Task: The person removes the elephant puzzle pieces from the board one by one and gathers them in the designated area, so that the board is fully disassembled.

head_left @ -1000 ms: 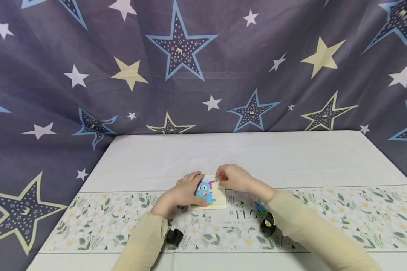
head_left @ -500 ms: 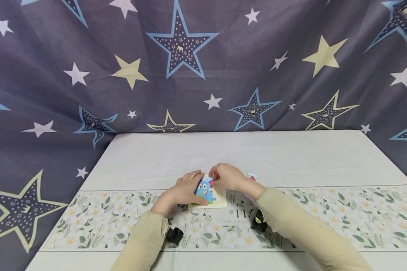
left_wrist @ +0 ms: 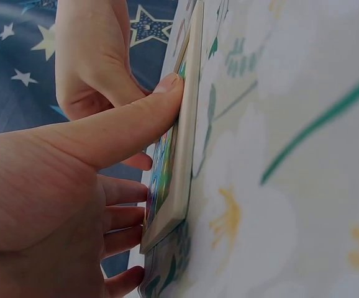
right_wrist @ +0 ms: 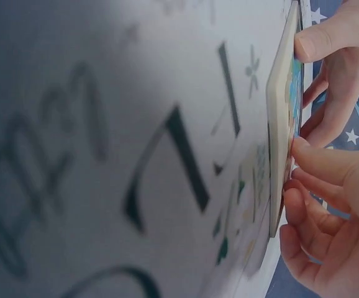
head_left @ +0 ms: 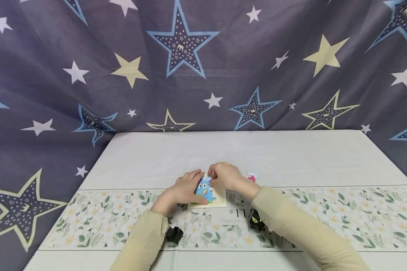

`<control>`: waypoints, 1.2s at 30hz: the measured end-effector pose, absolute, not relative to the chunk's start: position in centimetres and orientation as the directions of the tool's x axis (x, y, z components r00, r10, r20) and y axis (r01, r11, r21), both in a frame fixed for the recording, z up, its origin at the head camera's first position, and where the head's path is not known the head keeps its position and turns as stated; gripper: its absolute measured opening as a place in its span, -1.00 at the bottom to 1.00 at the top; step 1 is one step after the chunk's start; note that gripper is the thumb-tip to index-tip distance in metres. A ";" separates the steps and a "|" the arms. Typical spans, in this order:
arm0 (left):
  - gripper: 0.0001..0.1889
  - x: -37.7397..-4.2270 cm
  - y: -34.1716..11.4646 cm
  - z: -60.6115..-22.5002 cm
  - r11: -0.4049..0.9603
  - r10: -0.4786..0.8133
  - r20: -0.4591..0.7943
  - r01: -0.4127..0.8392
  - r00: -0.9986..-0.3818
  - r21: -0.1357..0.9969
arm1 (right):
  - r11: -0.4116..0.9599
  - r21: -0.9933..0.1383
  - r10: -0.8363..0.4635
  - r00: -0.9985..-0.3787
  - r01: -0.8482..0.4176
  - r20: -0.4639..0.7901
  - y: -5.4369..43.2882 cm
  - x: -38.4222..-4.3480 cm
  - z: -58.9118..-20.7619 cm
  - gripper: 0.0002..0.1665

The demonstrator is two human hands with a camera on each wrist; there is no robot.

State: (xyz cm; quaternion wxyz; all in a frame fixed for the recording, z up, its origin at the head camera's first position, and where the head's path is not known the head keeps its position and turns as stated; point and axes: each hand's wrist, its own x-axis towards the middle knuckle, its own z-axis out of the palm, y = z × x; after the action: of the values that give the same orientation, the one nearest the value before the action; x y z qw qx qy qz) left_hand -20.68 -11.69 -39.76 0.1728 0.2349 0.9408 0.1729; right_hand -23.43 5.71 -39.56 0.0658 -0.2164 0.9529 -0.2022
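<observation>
A small wooden puzzle board point(head_left: 220, 201) with a blue cartoon animal point(head_left: 207, 192) lies on the table in the head view. My left hand point(head_left: 184, 191) rests over its left side. The straight thumb point(left_wrist: 148, 112) presses the near rim, while the other fingers reach the board's left edge. At the upper middle of the board, my right hand point(head_left: 228, 176) has its thumb and forefinger bent together on a puzzle piece, mostly hidden by the fingers. In the right wrist view, the right thumb point(right_wrist: 322, 161) meets the board's surface point(right_wrist: 280, 124) and the lower fingers stay curled beside it.
A loose puzzle piece point(head_left: 252, 176), white and pink, lies beyond the right wrist. Black wrist cameras point(head_left: 174, 235) hang under both sleeves. A white cloth with a floral band point(head_left: 122, 222) covers the table, and a star-patterned curtain point(head_left: 203, 82) rises behind it.
My right hand has moved left and slightly farther over the board, covering the pink patch seen before. The loose piece beyond the wrist has come into view. My left hand stays in place.
</observation>
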 end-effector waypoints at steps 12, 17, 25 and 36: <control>0.00 -20.7 -11.8 -39.7 0.829 0.503 -0.248 0.381 -0.828 0.409 | 0.835 -0.393 -0.432 -0.901 -0.386 -0.033 5.4 -23.6 -39.6 -0.71; 0.00 -20.7 -11.8 -39.6 0.832 0.504 -0.252 0.386 -0.826 0.398 | 0.840 -0.385 -0.424 -0.905 -0.382 -0.027 5.2 -23.6 -39.6 -0.70; 0.01 -20.6 -11.8 -39.6 0.840 0.498 -0.271 0.380 -0.824 0.387 | 0.841 -0.379 -0.424 -0.906 -0.386 -0.018 5.1 -23.4 -39.4 -0.71; 0.01 -20.6 -11.8 -39.9 0.839 0.502 -0.271 0.387 -0.821 0.382 | 0.831 -0.408 -0.423 -0.906 -0.379 -0.019 5.2 -23.3 -39.6 -0.73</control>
State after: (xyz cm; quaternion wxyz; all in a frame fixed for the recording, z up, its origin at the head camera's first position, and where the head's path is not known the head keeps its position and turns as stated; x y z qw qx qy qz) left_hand -20.64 -11.77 -39.85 0.1833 0.2363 0.9412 0.1571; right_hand -23.29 5.21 -39.64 0.0542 -0.2100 0.9552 -0.2016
